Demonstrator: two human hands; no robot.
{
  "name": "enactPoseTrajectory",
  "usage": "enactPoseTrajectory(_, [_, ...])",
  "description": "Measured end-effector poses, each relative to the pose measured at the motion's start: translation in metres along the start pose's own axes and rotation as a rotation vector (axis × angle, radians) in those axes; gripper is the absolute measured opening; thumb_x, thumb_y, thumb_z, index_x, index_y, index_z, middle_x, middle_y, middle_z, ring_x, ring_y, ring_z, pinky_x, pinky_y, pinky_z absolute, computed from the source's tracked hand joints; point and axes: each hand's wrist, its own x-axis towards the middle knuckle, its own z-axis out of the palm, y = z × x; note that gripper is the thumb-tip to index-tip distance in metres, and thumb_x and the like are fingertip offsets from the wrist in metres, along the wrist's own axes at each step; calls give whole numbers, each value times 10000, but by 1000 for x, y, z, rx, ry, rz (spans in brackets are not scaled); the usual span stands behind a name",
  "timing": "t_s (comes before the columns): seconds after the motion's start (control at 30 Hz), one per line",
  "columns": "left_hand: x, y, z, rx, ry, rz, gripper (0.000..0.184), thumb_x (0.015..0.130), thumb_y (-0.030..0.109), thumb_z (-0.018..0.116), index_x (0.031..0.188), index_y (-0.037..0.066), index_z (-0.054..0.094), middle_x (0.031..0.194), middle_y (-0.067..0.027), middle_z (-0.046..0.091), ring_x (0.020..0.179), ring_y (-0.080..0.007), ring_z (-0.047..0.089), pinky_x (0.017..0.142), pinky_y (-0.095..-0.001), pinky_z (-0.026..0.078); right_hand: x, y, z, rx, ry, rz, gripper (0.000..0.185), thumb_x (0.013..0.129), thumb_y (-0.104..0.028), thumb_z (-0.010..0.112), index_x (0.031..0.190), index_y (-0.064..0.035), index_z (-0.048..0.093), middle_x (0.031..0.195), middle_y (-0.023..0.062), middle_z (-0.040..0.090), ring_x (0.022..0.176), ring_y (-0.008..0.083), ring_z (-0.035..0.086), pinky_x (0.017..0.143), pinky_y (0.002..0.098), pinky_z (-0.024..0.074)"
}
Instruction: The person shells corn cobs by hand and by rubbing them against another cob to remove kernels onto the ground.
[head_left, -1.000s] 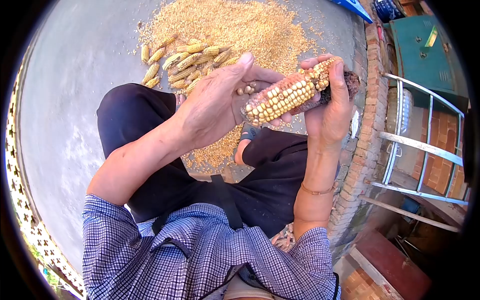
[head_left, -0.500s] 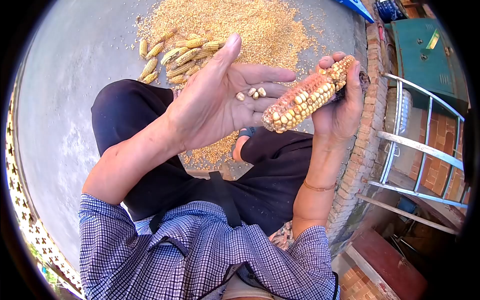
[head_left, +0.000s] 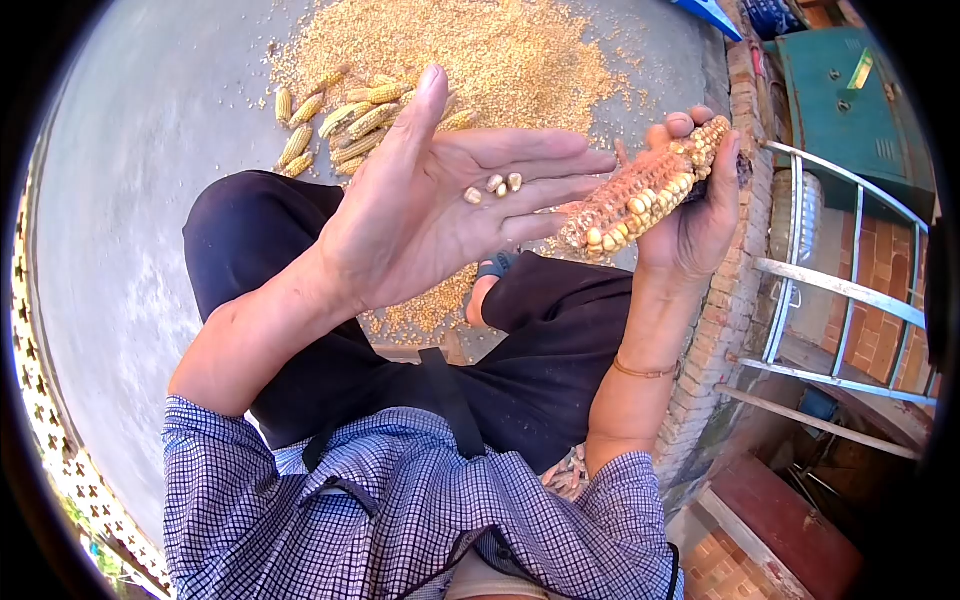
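My left hand is held palm up with its fingers stretched out flat. Several loose corn kernels lie on it near the base of the fingers. Its fingertips reach to the near end of an ear of corn; whether they touch it I cannot tell. My right hand is closed around the ear's far end, thumb on one side and fingertips on the other. Part of the ear is stripped to reddish cob, with pale yellow kernels still along its lower side.
Beyond my hands, a broad heap of loose kernels covers the concrete floor. Ears of corn lie at its near left edge. More kernels are between my legs. To the right stand a brick edge and a metal railing.
The ear has moved a little to the right with my right hand, and fewer kernels show on it. My left hand has shifted slightly left, its fingers straighter, kernels still on the palm.
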Motion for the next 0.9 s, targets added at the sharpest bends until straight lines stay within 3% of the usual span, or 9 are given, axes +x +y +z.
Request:
enactPoseTrajectory(0.13, [-1, -2, 0, -24, -15, 34, 917, 951, 691, 179, 1444, -70, 317, 1478, -320, 308, 1404, -377, 312, 1175, -447, 249, 0, -1, 0, 28, -37, 2, 349, 1007, -328, 495, 1156, -17, 551, 1015, 149, 667, 932, 203, 636, 823, 337, 531])
enactPoseTrajectory(0.23, [1, -3, 2, -27, -4, 47, 908, 953, 686, 184, 1448, -64, 315, 1478, -322, 306, 1414, -379, 291, 1180, -458, 231, -1, 0, -1, -61, 7, -16, 363, 1019, -327, 476, 1191, -10, 522, 1056, 122, 599, 960, 211, 556, 864, 416, 516])
enactPoseTrajectory(0.33, [1, -3, 2, -4, -4, 39, 908, 953, 685, 187, 1448, -66, 311, 1477, -326, 303, 1417, -381, 283, 1182, -464, 226, -1, 0, -2, -4, -34, 1, 362, 1019, -324, 477, 1194, -11, 523, 1062, 127, 603, 956, 215, 557, 864, 402, 516])
enactPoseTrajectory(0.37, [1, -3, 2, -13, -10, 37, 909, 953, 686, 188, 1449, -66, 308, 1477, -329, 299, 1416, -384, 283, 1183, -465, 225, 0, 1, 1, 3, -30, -7, 340, 1011, -322, 487, 1167, -26, 551, 1025, 147, 671, 957, 197, 637, 841, 341, 525])
enactPoseTrajectory(0.77, [0, -2, 2, -63, 19, 47, 906, 953, 683, 226, 1483, -52, 210, 1486, -354, 248, 1402, -403, 302, 1167, -456, 264, 1, 2, 0, -12, -25, -18, 336, 1020, -315, 470, 1171, -24, 541, 1040, 144, 663, 930, 176, 647, 849, 331, 530])
enactPoseTrajectory(0.87, [-1, 0, 1, -80, 6, 55, 910, 950, 687, 231, 1486, -48, 204, 1488, -355, 243, 1399, -404, 307, 1161, -452, 280, 1, -2, -3, 22, -100, 14, 363, 1027, -327, 455, 1187, -11, 529, 1060, 131, 598, 944, 211, 549, 849, 394, 533])
enactPoseTrajectory(0.9, [-1, 0, 0, -96, -6, 57, 911, 949, 687, 234, 1487, -47, 203, 1488, -355, 242, 1398, -405, 308, 1158, -450, 285, 1, 0, -2, 9, -58, -12, 353, 1028, -325, 454, 1175, -14, 533, 1058, 137, 603, 948, 215, 561, 839, 369, 534])
